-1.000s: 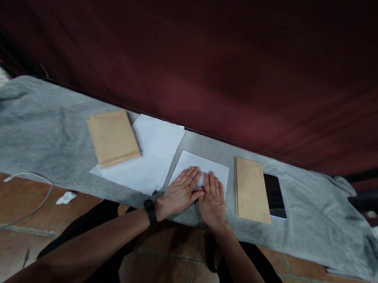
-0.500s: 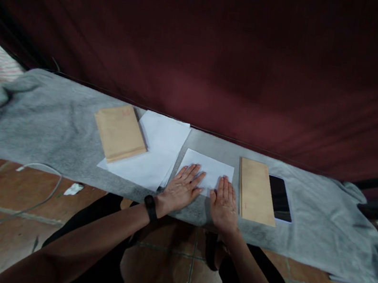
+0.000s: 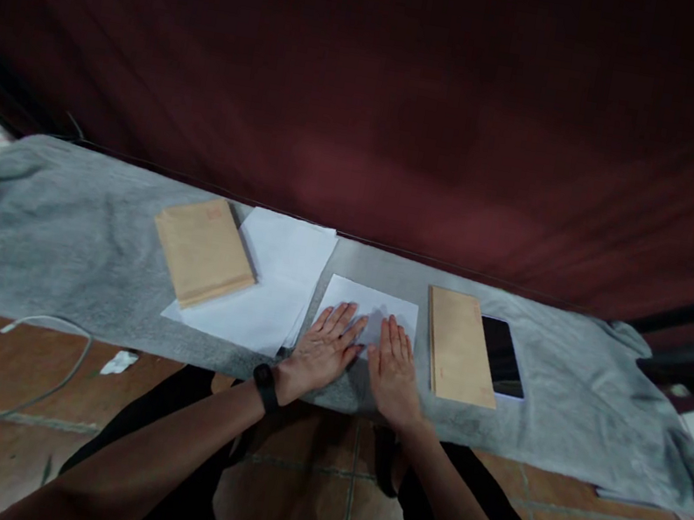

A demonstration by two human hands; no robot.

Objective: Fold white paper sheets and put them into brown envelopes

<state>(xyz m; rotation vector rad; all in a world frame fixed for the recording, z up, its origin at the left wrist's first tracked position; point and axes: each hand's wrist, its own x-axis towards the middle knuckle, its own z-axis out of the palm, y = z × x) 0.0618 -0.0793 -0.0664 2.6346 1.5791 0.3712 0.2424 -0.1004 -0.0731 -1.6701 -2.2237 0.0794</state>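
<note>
A white sheet of paper (image 3: 367,297), seemingly folded, lies in front of me on the grey cloth. My left hand (image 3: 323,352) rests flat on its left part, fingers spread. On its right part lies my right hand (image 3: 393,370), palm down with the fingers stretched out. Left of them is a stack of larger white paper (image 3: 283,263), with a pile of brown envelopes (image 3: 205,252) overlapping it. More brown envelopes (image 3: 462,346) lie to the right of my right hand, partly over a dark-screened phone (image 3: 504,356).
The grey cloth (image 3: 88,252) covers a long narrow surface whose front edge is close to my knees. Behind it hangs a dark red curtain (image 3: 366,148). A white cable (image 3: 80,362) and a crumpled tissue (image 3: 120,362) are on the tiled floor at left.
My right hand has shifted slightly inward across the paper, closer to my left hand. The left hand stays flat. The whole view has shifted a little.
</note>
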